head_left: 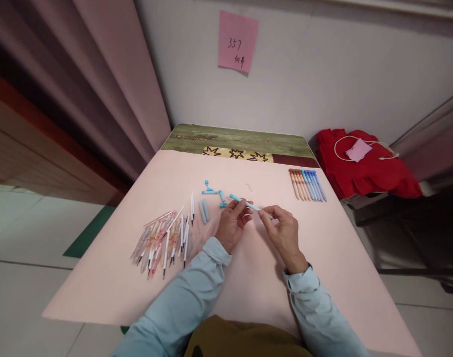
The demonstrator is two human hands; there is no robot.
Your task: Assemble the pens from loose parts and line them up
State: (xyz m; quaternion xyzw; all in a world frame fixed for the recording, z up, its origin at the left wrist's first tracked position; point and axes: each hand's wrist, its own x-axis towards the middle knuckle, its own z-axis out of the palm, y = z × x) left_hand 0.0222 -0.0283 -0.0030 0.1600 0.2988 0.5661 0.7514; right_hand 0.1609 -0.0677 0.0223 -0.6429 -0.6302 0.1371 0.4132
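Between my two hands, above the middle of the table, is a light blue pen barrel [252, 205], tilted down to the right. My left hand [234, 223] pinches it near its middle, with the brighter blue end sticking out beyond the fingers. At its lower right end, the fingers of my right hand [282, 230] are closed round the tip. Just left of my left hand lie several small blue pen parts [210, 191] and two pale blue barrels [203, 210]. Whether a refill sits inside the held barrel cannot be made out.
A heap of white refills and clear wrappers [163, 240] covers the table's left side. Assembled brown and blue pens [308, 185] lie in a row at the right. Tiny bits [249, 187] rest on the pink tabletop [256, 277]. Red cloth [360, 168] with a cord is beyond the right edge.
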